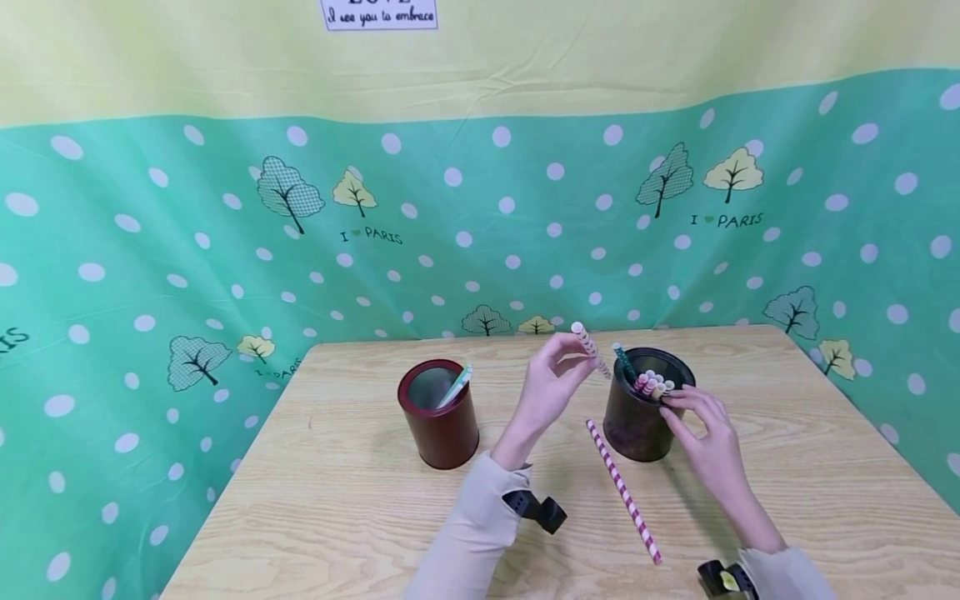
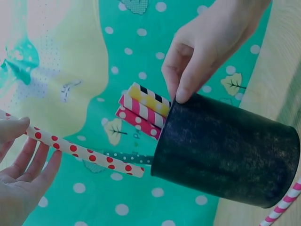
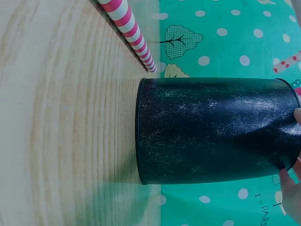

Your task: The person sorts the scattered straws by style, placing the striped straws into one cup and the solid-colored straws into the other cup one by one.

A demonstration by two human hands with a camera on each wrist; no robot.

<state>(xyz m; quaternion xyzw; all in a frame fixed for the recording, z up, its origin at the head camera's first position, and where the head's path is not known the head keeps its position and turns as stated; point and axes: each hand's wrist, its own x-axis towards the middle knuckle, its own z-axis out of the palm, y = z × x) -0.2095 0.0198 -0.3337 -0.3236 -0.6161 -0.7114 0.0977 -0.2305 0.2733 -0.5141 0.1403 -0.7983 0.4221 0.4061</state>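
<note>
My left hand [image 1: 550,383] pinches a white paper straw with red dots [image 2: 92,157] between thumb and fingers. The straw slants beside the mouth of a black can [image 1: 636,429], its lower end near the rim. With thumb and fingers, my right hand [image 1: 708,437] grips that can's rim on the near right side. Several patterned straws [image 2: 141,106] stick out of the can: striped pink, yellow with black and white, and dotted pink. A dark green dotted straw [image 1: 622,360] leans at its left. The right wrist view shows the can's side [image 3: 216,132] and only fingertips.
A dark red can [image 1: 447,435] stands to the left with light green and white straws [image 1: 457,386] in it. One pink-and-white striped straw [image 1: 624,493] lies on the wooden table [image 1: 337,500] between my forearms. A green dotted curtain [image 1: 420,283] hangs behind the table.
</note>
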